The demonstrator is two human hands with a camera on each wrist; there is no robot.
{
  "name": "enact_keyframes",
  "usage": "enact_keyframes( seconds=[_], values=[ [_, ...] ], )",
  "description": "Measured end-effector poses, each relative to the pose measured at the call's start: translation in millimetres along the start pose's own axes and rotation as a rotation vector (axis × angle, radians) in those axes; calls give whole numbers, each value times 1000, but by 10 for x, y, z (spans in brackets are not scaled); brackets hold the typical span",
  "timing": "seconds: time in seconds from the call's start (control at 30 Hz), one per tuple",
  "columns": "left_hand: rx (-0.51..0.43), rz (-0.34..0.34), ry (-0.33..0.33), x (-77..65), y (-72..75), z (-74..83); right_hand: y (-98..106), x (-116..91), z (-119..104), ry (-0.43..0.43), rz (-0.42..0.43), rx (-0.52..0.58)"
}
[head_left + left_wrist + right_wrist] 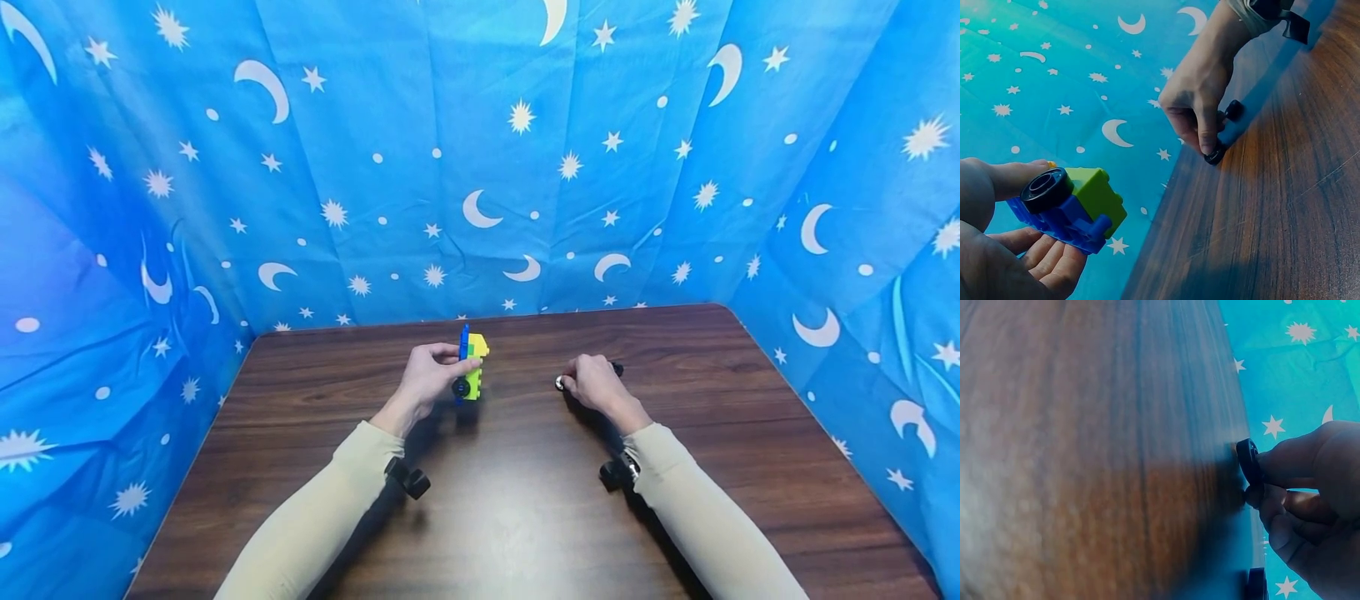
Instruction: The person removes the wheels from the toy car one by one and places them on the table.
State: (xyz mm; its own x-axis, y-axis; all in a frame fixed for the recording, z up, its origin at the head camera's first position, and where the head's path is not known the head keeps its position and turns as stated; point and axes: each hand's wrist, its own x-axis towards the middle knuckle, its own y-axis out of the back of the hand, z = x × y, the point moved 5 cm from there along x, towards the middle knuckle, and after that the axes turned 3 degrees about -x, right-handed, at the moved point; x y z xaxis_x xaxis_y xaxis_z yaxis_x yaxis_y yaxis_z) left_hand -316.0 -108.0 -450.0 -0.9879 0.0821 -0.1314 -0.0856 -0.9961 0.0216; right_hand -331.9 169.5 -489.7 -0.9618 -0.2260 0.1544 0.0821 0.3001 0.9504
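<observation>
My left hand (pixel 431 375) holds a toy car built of blocks (pixel 1094 197), raised over the table and tipped on its side. It has a blue base (pixel 1063 219), lime-green bricks and a bit of yellow; one black wheel (pixel 1046 190) shows on the side facing the left wrist camera. On the right, my right hand (pixel 596 385) pinches a small black wheel (pixel 1247 461) between thumb and fingers, low at the tabletop. Another black wheel (pixel 1234 110) lies right beside that hand, partly behind it in the head view.
The dark wood-grain table (pixel 495 492) has rounded far corners. Blue cloth (pixel 420 183) with white moons and stars hangs behind the table and along both sides. Black straps with small devices (pixel 407 478) sit on both wrists.
</observation>
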Motion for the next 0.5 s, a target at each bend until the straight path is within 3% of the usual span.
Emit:
enact_keyframes(
  seconds=[0.5],
  values=[
    [-31, 1, -4, -4, -5, 21, 17, 24, -12, -11, -5, 10]
  ],
)
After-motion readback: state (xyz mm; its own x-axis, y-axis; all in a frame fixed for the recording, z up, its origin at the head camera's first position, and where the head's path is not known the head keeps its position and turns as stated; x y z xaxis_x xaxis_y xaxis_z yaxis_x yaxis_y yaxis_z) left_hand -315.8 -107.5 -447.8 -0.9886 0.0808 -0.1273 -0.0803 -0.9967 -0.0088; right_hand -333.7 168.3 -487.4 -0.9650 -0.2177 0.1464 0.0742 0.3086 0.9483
